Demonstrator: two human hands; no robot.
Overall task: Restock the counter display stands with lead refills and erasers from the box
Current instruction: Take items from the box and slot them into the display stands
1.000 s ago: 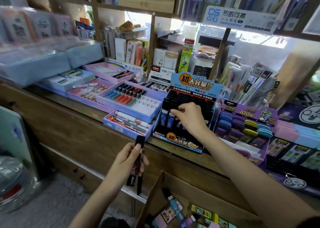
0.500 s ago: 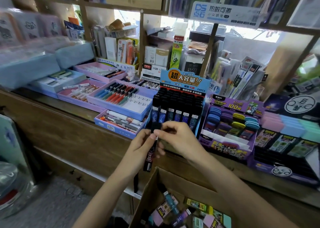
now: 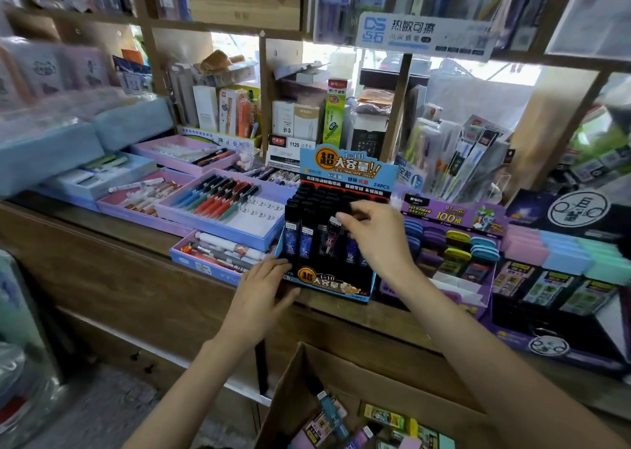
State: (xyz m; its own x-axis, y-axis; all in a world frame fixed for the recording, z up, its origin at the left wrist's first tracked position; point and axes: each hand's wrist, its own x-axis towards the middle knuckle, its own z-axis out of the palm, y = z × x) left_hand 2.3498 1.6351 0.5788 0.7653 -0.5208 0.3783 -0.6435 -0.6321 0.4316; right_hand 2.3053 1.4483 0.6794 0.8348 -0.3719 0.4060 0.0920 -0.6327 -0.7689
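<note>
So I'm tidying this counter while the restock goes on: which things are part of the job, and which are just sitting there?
Part of the job:
lead refill stand
lead refill tube in the right hand
left hand, steadying the stand
cardboard box
purple eraser stand

Just sitting there:
pen trays
pencil cases

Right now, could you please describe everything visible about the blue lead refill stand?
The blue lead refill stand is printed cardboard with an orange-and-white header, sitting upright at the counter's front edge. Stepped rows hold black-capped refill tubes. The left hand rests on its lower left corner; the right hand lowers a refill tube into the front row.
</note>
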